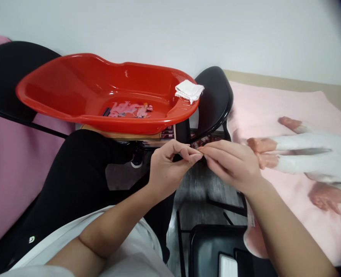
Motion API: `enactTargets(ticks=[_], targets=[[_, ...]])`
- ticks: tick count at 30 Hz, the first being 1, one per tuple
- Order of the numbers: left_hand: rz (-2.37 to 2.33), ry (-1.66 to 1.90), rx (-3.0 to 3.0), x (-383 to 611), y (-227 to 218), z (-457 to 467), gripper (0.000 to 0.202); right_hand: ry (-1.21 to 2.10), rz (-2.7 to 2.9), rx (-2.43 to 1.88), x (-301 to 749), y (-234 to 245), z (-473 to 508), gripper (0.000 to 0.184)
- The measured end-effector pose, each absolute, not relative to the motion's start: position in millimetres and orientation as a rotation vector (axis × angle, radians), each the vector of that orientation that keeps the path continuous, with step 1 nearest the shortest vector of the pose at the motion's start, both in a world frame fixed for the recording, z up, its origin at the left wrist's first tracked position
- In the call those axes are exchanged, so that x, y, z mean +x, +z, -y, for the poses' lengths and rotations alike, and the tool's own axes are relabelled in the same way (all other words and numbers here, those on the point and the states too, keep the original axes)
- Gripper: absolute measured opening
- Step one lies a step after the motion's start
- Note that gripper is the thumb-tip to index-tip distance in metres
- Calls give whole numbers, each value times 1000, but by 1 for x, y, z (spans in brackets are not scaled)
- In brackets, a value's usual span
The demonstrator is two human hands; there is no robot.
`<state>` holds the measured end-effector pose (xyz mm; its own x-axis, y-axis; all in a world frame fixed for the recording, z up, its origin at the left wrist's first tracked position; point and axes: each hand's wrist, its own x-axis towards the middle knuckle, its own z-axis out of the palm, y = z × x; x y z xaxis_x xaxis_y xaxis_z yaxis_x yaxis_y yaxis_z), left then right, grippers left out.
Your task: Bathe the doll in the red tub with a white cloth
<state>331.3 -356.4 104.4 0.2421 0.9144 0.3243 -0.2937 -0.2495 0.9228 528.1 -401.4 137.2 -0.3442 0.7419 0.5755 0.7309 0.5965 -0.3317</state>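
Note:
My left hand point(170, 163) and my right hand point(235, 163) meet fingertip to fingertip in front of me, short of the red tub. Both are closed in a pinch. Whatever lies between the fingertips is too small and hidden to make out. Just right of my right hand are the feet of a baby doll point(303, 142) in white clothes, lying on a pink cloth point(276, 104). Beyond my hands stands a red baby bathtub point(72, 86), with a folded white cloth point(189, 90) on its right rim.
Pink and dark small items point(130, 109) lie in the tub's bottom. Black chairs point(213, 100) stand at its ends, and boxes show beneath it. A black chair seat point(213, 246) with a white object point(228, 265) is low in view. Pink fabric point(17, 169) hangs at left.

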Motion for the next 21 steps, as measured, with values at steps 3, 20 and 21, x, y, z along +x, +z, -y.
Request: enactTargets(ticks=[3,20,21], targets=[[-679,1260,1306,333,105,357,23,-95,2124,-1240,532,134,404,18],[-439,1019,732,341,113,360,14,259,1746,-1233,525,128,392,16],[-436,1014,739,340,113,359,14,327,1730,-1219,524,127,392,17]])
